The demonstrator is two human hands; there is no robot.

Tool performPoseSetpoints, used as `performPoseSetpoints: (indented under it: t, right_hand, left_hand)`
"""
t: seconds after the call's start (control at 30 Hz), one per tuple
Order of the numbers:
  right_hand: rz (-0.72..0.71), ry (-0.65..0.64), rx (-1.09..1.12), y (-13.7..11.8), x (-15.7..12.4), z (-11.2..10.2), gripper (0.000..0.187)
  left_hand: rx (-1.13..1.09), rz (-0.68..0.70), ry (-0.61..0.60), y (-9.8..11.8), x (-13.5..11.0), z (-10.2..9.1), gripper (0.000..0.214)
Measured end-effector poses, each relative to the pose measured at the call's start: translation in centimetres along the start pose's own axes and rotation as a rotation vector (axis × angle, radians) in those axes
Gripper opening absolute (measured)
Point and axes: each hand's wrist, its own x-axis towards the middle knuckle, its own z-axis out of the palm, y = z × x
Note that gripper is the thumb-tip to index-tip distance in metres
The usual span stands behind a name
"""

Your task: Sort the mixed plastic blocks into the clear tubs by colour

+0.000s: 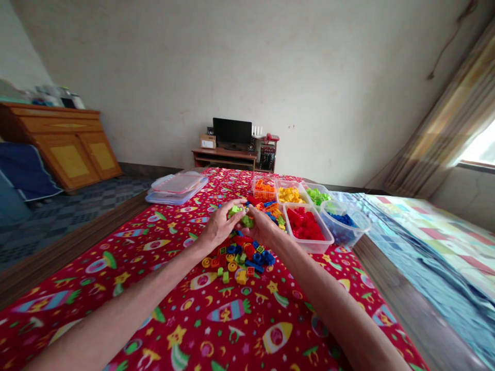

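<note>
Both my hands meet above a heap of small mixed-colour plastic blocks (243,257) on a red patterned tablecloth (162,319). My left hand (221,225) pinches a light green block (234,210) between thumb and fingers. My right hand (260,225) is closed on another green block (247,221), touching the left hand's piece. The fingertips partly hide how the two pieces meet.
Clear tubs stand behind the heap: orange blocks (264,189), yellow (290,195), green (317,196), red (305,224), and a round tub of blue (344,221). Stacked lids (176,187) lie at the far left. A bed (436,242) is on the right.
</note>
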Motion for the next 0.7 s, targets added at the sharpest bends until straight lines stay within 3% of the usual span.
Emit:
performPoseSetpoints:
  t: [0.17,0.33,0.47,0.6,0.7]
  right_hand:
    - [0.043,-0.012,0.118,-0.1,-0.5,0.6,0.030]
    - [0.024,-0.088,0.089,-0.6,-0.8,0.2,0.023]
    - [0.000,-0.112,0.049,-0.9,-1.0,0.0,0.019]
    - [-0.038,-0.065,-0.001,-1.1,-1.3,-0.1,0.013]
    - [-0.104,-0.019,-0.063,-1.8,-1.5,-0.4,0.014]
  left_hand:
    - [0.095,0.097,-0.026,-0.5,-0.5,1.5,0.048]
    - [-0.048,-0.073,-0.075,-1.2,-0.9,1.6,0.056]
    - [-0.141,-0.108,0.013,-1.4,-0.3,0.6,0.060]
    - [-0.103,-0.143,0.119,-3.7,0.7,-0.8,0.059]
    - [-0.082,-0.241,0.085,-6.6,0.6,-1.7,0.057]
